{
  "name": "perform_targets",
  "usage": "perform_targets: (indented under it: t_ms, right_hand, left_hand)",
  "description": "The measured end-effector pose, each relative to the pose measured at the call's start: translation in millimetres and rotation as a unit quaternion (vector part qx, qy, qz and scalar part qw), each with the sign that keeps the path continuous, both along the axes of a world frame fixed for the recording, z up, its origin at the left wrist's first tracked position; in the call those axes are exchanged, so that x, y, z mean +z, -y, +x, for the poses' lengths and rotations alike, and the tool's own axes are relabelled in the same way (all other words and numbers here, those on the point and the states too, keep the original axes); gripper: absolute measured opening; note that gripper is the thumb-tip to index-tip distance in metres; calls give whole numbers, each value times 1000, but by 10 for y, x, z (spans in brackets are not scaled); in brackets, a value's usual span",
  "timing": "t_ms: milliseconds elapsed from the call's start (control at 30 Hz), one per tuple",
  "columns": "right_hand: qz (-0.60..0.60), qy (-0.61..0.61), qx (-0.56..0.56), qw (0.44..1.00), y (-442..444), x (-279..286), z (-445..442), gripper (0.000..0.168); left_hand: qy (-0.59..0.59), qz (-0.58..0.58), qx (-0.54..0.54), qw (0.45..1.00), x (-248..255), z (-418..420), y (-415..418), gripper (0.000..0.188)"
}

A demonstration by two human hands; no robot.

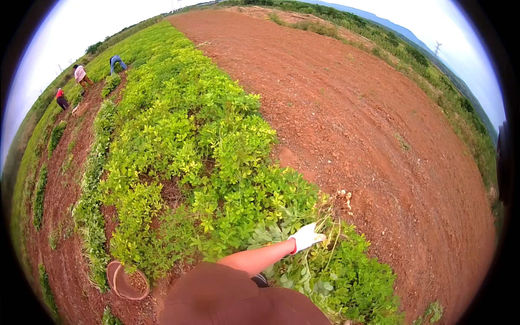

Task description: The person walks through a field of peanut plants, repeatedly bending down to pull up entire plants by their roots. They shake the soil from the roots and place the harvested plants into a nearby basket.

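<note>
My left hand (306, 237), in a white glove with a red cuff, is closed around the stems of an uprooted peanut plant (331, 227). Pale peanut pods (344, 199) cluster on its roots just beyond the glove, over the edge of the bare soil. The plant's leafy tops (300, 276) hang down toward me and overlap the standing peanut plants (353, 272). My right hand is out of view. Brown clothing (219, 294) fills the bottom middle and hides part of the ground, with a dark striped shoe (260, 280) partly showing beside it.
A basket (132, 296) holding loose peanuts stands at lower left. Beside it runs a row of pulled plants (91, 211). Green peanut crop (170, 122) stretches ahead; bare red soil (365, 122) lies right. Several people (80, 75) bend over the field far left, near another basket (80, 109).
</note>
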State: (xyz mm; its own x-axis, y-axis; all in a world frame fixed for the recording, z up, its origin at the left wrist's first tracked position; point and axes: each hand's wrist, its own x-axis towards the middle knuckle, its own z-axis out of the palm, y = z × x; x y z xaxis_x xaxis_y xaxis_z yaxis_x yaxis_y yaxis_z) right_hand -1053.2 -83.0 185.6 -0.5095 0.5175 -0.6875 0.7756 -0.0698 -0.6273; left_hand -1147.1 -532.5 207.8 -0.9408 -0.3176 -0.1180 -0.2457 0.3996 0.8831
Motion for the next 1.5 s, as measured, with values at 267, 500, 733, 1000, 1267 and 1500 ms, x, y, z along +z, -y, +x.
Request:
perform_targets:
  t_ms: [267, 500, 733, 1000, 1267, 1500]
  right_hand:
    - [155, 71, -109, 979, -715, -471, -6, 40]
    - [38, -226, -97, 969, -408, 527, -2246, 27]
    - [383, -363, 18, 849, 396, 1734, -3098, 34]
    - [134, -78, 16, 988, 1210, 740, 597, 44]
    - [-59, -153, -548, 820, 2660, 165, 3351, 30]
    - [-122, -66, -745, 652, 4117, -228, 3881, 21]
  left_hand:
    - [-73, 199, 106, 971, 39, 220, 614, 46]
    - [13, 220, 67, 973, -109, 280, 363, 59]
    - [57, 193, -112, 973, -314, -17, 409, 59]
    - [90, 196, -345, 913, -46, -903, 385, 55]
    - [48, 71, -499, 862, 516, -758, -265, 63]
    - [86, 80, -636, 762, 348, -512, -879, 57]
